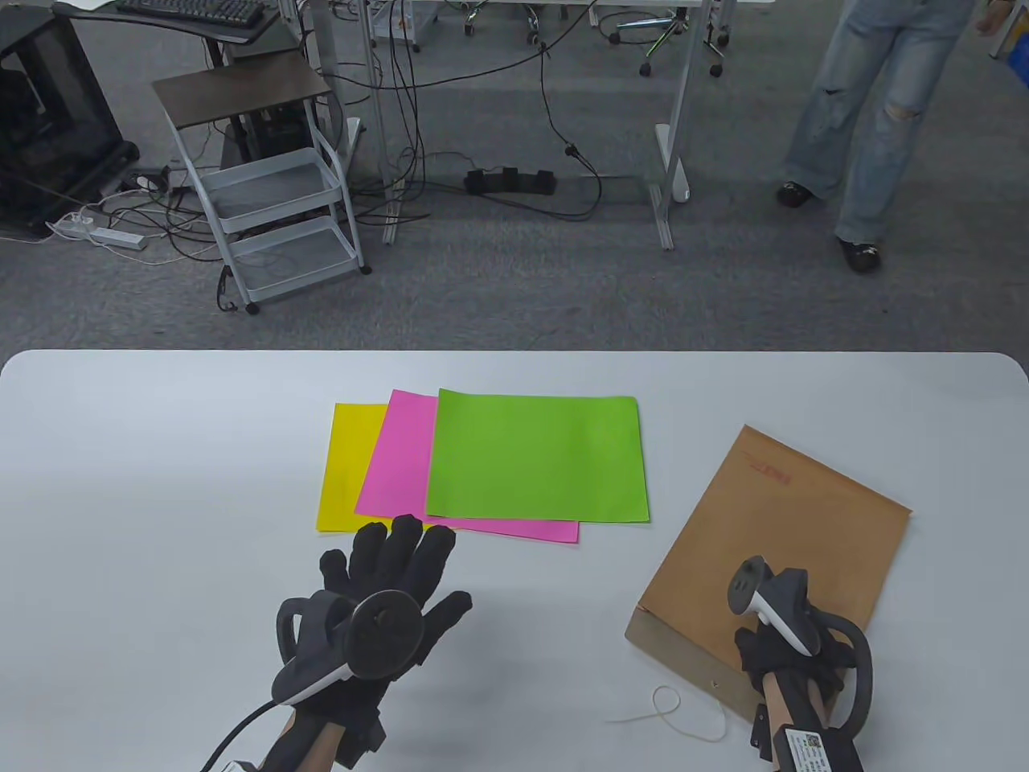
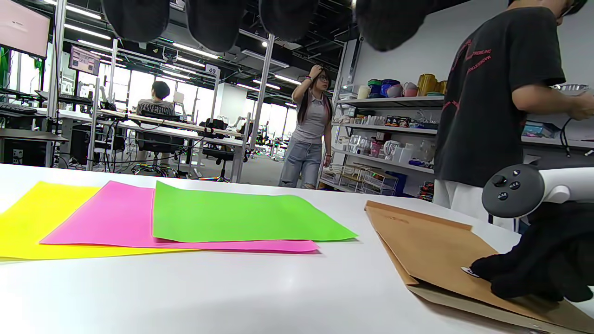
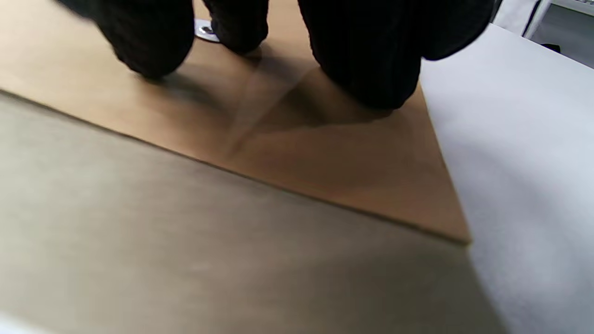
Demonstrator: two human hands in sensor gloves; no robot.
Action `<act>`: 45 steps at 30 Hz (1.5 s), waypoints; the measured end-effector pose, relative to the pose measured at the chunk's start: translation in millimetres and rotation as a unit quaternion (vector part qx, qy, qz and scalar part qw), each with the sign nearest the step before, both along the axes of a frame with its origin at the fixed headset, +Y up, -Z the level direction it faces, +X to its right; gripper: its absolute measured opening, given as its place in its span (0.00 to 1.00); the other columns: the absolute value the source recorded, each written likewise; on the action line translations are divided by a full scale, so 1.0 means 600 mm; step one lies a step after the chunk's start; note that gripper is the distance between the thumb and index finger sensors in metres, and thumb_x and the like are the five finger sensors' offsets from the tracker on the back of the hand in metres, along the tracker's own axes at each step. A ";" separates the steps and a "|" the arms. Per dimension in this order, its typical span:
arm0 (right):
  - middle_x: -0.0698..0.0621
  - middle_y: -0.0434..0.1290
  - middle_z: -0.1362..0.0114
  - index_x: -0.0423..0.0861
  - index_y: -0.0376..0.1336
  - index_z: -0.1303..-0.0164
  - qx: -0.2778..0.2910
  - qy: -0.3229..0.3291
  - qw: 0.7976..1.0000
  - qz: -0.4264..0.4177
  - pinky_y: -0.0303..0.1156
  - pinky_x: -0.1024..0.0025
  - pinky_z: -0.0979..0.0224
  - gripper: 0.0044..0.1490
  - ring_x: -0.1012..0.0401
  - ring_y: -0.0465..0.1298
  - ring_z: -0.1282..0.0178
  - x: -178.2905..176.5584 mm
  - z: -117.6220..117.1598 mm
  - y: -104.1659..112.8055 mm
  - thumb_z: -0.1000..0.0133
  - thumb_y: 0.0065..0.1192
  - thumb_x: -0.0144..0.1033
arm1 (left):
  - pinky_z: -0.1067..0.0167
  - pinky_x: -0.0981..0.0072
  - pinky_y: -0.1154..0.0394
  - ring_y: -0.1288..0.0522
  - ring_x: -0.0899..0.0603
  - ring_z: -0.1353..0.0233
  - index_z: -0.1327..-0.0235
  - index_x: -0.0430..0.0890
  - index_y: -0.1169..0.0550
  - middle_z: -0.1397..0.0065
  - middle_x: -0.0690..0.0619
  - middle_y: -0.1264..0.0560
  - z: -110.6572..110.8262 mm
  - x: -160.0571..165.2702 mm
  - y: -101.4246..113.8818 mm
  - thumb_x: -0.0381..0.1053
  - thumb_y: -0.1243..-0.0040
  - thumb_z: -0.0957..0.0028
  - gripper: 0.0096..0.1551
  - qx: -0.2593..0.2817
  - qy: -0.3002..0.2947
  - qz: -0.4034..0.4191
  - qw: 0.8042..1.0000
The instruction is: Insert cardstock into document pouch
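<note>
Left hand hovers, right hand pins the pouch.
Left fingers (image 1: 406, 547) spread, grasping nothing, by the fanned yellow, pink and green cardstock (image 1: 537, 456) mid-bench; right fingers (image 3: 362, 69) press flat on the brown pouch (image 1: 772, 555) at right, not clenched.

We see black gloved fingertips (image 3: 366, 69) of our right hand pressing on the brown document pouch (image 3: 325, 167); its flap (image 3: 185, 260) lies nearer us, white worktop (image 3: 524, 185) right of the pouch.
</note>
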State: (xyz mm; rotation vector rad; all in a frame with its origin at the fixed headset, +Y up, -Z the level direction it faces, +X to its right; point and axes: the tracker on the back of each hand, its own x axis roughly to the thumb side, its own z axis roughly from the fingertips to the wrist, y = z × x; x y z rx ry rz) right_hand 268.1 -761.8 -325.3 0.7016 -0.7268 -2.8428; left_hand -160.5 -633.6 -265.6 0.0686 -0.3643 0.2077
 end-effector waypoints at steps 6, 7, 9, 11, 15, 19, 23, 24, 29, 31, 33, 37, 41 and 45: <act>0.23 0.68 0.29 0.43 0.52 0.19 0.003 0.029 1.000 0.009 0.62 0.34 0.27 0.43 0.38 0.78 0.40 -0.022 -0.004 0.003 0.41 0.53 0.53 | 0.35 0.09 0.48 0.45 0.13 0.16 0.07 0.45 0.44 0.07 0.31 0.44 -0.001 -0.001 0.001 0.65 0.54 0.29 0.44 -0.001 0.007 0.004 1.000; 0.23 0.69 0.31 0.42 0.53 0.19 0.004 0.035 0.999 0.006 0.62 0.33 0.26 0.43 0.39 0.80 0.42 -0.026 -0.004 0.004 0.41 0.53 0.53 | 0.35 0.09 0.48 0.45 0.13 0.16 0.07 0.45 0.44 0.07 0.30 0.44 -0.001 -0.001 0.000 0.66 0.54 0.29 0.44 -0.003 0.009 0.004 1.000; 0.22 0.70 0.33 0.40 0.53 0.19 -0.003 0.049 0.999 -0.007 0.62 0.34 0.27 0.44 0.40 0.81 0.44 -0.037 -0.004 0.007 0.41 0.53 0.53 | 0.35 0.09 0.48 0.45 0.13 0.16 0.07 0.45 0.44 0.07 0.30 0.44 -0.003 -0.002 -0.001 0.66 0.54 0.29 0.44 -0.009 0.011 0.004 1.000; 0.22 0.71 0.35 0.39 0.53 0.20 -0.011 0.061 0.998 -0.018 0.63 0.35 0.28 0.44 0.41 0.81 0.46 -0.047 -0.003 0.009 0.41 0.53 0.53 | 0.35 0.09 0.48 0.45 0.13 0.16 0.07 0.45 0.44 0.07 0.30 0.44 -0.004 -0.002 -0.002 0.65 0.54 0.29 0.44 -0.011 0.012 0.005 1.000; 0.20 0.75 0.41 0.32 0.55 0.22 -0.030 0.101 0.993 -0.046 0.68 0.38 0.30 0.45 0.42 0.85 0.51 -0.076 0.001 0.015 0.40 0.52 0.51 | 0.35 0.09 0.48 0.45 0.13 0.16 0.07 0.45 0.44 0.07 0.30 0.44 -0.005 -0.002 -0.003 0.65 0.54 0.29 0.43 -0.013 0.013 0.004 1.000; 0.20 0.78 0.45 0.28 0.57 0.25 -0.035 0.097 0.990 -0.093 0.71 0.41 0.32 0.43 0.43 0.87 0.55 -0.100 0.009 0.024 0.39 0.50 0.49 | 0.35 0.09 0.49 0.45 0.13 0.16 0.07 0.45 0.44 0.07 0.30 0.44 -0.005 -0.002 -0.002 0.65 0.54 0.29 0.43 -0.012 0.015 0.003 1.000; 0.28 0.80 0.40 0.29 0.62 0.26 0.023 0.050 0.964 -0.262 0.71 0.43 0.33 0.42 0.46 0.87 0.53 -0.100 0.019 0.046 0.38 0.49 0.50 | 0.35 0.09 0.49 0.45 0.13 0.16 0.07 0.45 0.44 0.07 0.30 0.44 -0.005 -0.003 -0.002 0.65 0.54 0.29 0.43 -0.012 0.016 0.005 1.000; 0.29 0.80 0.39 0.30 0.63 0.26 0.047 0.038 0.956 -0.288 0.71 0.43 0.33 0.42 0.46 0.87 0.53 -0.097 0.020 0.052 0.38 0.49 0.50 | 0.35 0.09 0.49 0.45 0.13 0.16 0.07 0.45 0.44 0.07 0.30 0.44 -0.005 -0.003 -0.002 0.65 0.54 0.29 0.43 -0.011 0.017 0.005 1.000; 0.28 0.55 0.14 0.45 0.57 0.17 0.145 0.068 0.967 -0.199 0.56 0.30 0.25 0.42 0.30 0.61 0.20 -0.060 0.011 0.059 0.39 0.47 0.54 | 0.35 0.09 0.49 0.45 0.13 0.16 0.07 0.45 0.44 0.07 0.30 0.44 -0.006 -0.003 -0.002 0.65 0.54 0.29 0.43 -0.013 0.018 0.008 1.000; 0.33 0.43 0.10 0.52 0.52 0.14 0.126 0.073 0.977 -0.158 0.48 0.27 0.23 0.42 0.27 0.48 0.16 -0.046 0.008 0.043 0.39 0.43 0.57 | 0.35 0.09 0.49 0.46 0.13 0.16 0.07 0.45 0.44 0.07 0.30 0.44 -0.006 -0.003 -0.002 0.65 0.54 0.29 0.43 -0.014 0.018 0.009 1.000; 0.32 0.40 0.10 0.52 0.49 0.13 0.064 0.059 0.985 -0.148 0.44 0.26 0.23 0.44 0.25 0.43 0.16 -0.036 0.010 0.016 0.40 0.41 0.58 | 0.35 0.09 0.49 0.46 0.13 0.16 0.07 0.44 0.44 0.07 0.30 0.44 -0.006 -0.003 -0.002 0.65 0.54 0.29 0.43 -0.014 0.019 0.009 1.000; 0.26 0.40 0.13 0.46 0.45 0.15 0.046 0.092 0.982 -0.157 0.53 0.27 0.27 0.44 0.21 0.46 0.21 -0.054 0.024 -0.008 0.40 0.38 0.56 | 0.35 0.09 0.49 0.46 0.13 0.16 0.07 0.45 0.44 0.07 0.30 0.45 -0.006 -0.004 -0.002 0.65 0.54 0.29 0.43 -0.014 0.020 0.014 1.000; 0.24 0.45 0.14 0.46 0.48 0.15 0.008 0.117 0.983 -0.142 0.60 0.28 0.30 0.45 0.20 0.55 0.24 -0.082 0.032 0.003 0.39 0.38 0.57 | 0.35 0.09 0.49 0.46 0.13 0.16 0.07 0.45 0.44 0.07 0.30 0.45 -0.007 -0.004 -0.002 0.65 0.54 0.29 0.43 -0.015 0.019 0.015 1.000; 0.21 0.49 0.16 0.44 0.51 0.15 0.002 0.134 0.981 -0.142 0.64 0.29 0.33 0.45 0.19 0.60 0.29 -0.110 0.035 0.011 0.39 0.38 0.57 | 0.35 0.09 0.49 0.46 0.13 0.16 0.07 0.45 0.44 0.07 0.30 0.44 -0.006 -0.003 -0.002 0.65 0.54 0.29 0.43 -0.012 0.019 0.017 1.000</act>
